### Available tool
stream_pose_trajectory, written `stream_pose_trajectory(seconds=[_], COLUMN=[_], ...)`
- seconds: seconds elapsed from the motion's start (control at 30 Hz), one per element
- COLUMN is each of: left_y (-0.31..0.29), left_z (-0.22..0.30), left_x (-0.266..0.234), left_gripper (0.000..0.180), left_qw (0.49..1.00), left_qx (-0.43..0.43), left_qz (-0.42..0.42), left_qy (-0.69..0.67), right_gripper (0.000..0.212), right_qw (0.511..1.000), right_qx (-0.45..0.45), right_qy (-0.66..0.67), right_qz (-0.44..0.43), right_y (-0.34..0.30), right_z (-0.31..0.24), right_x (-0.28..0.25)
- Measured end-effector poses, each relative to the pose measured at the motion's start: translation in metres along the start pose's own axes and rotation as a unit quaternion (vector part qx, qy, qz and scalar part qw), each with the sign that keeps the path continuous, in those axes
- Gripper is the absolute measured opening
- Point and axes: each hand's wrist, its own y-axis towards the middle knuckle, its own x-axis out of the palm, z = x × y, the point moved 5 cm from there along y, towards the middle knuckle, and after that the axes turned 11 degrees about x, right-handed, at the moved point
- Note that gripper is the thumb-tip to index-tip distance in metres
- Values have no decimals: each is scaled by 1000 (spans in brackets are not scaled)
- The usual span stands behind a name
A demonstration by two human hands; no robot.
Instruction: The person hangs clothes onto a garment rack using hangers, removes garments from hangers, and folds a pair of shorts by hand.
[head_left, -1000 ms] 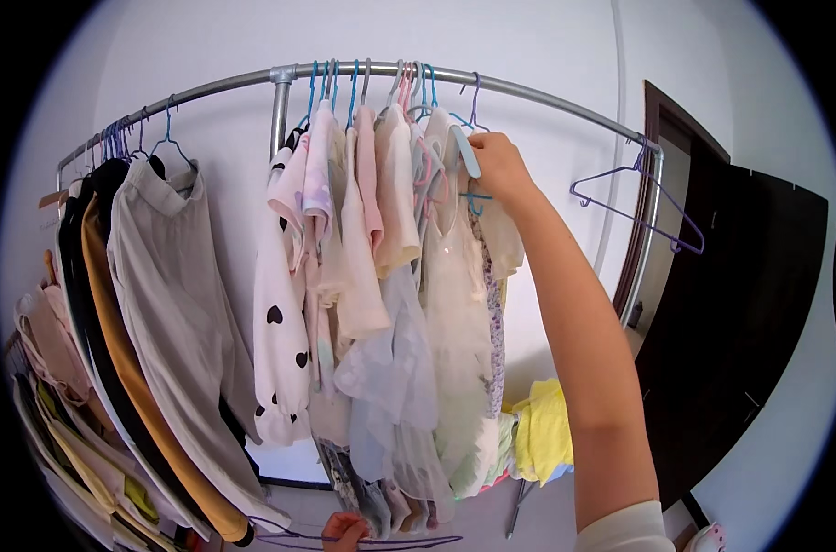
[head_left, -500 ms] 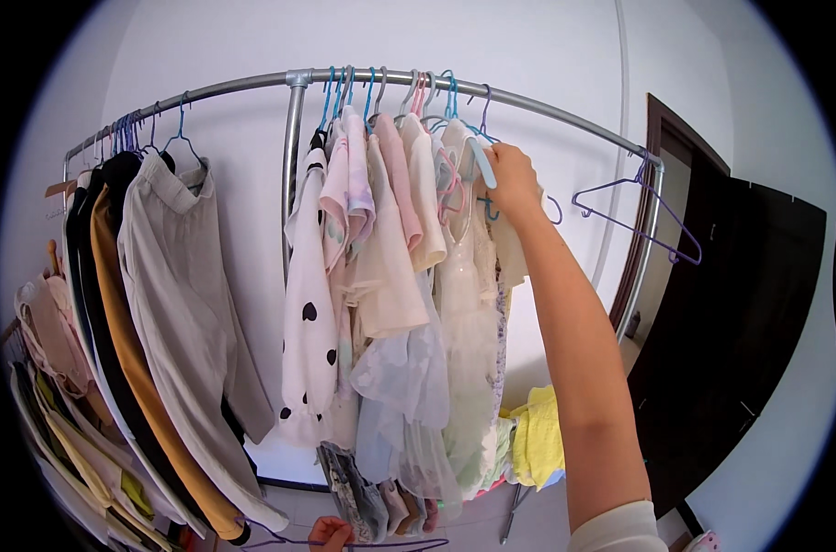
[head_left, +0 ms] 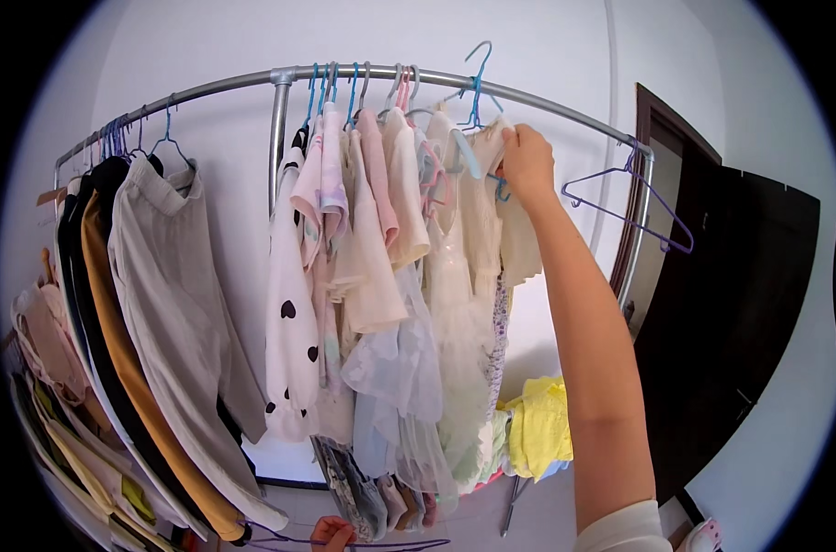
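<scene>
My right hand (head_left: 528, 164) reaches up to the rail, closed at the shoulder end of a blue hanger (head_left: 478, 57) bearing a cream dress (head_left: 484, 198). The top hook of this hanger stands above the rail, off it. Sheer white dresses (head_left: 448, 267) hang close on its left, and part of another cream garment (head_left: 521, 250) shows below my wrist. Low at the bottom edge, the fingers of my left hand (head_left: 333, 532) close on a purple hanger (head_left: 395, 545), which carries no garment in the visible part.
A metal rail (head_left: 225, 87) spans the view. Trousers (head_left: 165, 230) hang left, a white heart-print garment (head_left: 289, 313) and pastel tops at the middle. A bare purple hanger (head_left: 625, 198) hangs at the right end, before a dark door (head_left: 740, 322). Yellow cloth (head_left: 539, 428) lies below.
The blue hanger's hook has risen above the rail, and the cream dress has come up with my right hand. The view has shifted slightly. My left hand keeps the purple hanger.
</scene>
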Motion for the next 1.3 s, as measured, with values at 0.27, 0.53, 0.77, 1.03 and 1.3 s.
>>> stream_pose_trajectory(seconds=[0.27, 0.53, 0.77, 1.03, 1.3], left_y=[0, 20, 37, 29, 32], left_z=[7, 35, 54, 76, 92], left_x=[7, 17, 42, 69, 89], left_gripper=[8, 6, 10, 9, 36], left_qw=[999, 995, 993, 978, 883], left_qx=[-14, -35, -19, -21, 220], left_qz=[-9, -37, -89, -200, -322], left_qy=[47, 80, 81, 57, 261], right_gripper=[27, 24, 22, 23, 14], right_qw=[976, 991, 1000, 955, 888], right_qx=[9, -51, -17, 80, 57], right_qy=[184, 115, 9, -57, 16], right_qz=[-119, 50, 25, -280, -455], right_y=[-29, -131, -211, -265, -319], right_z=[12, 67, 122, 133, 106], right_x=[-85, -222, -319, -297, -211])
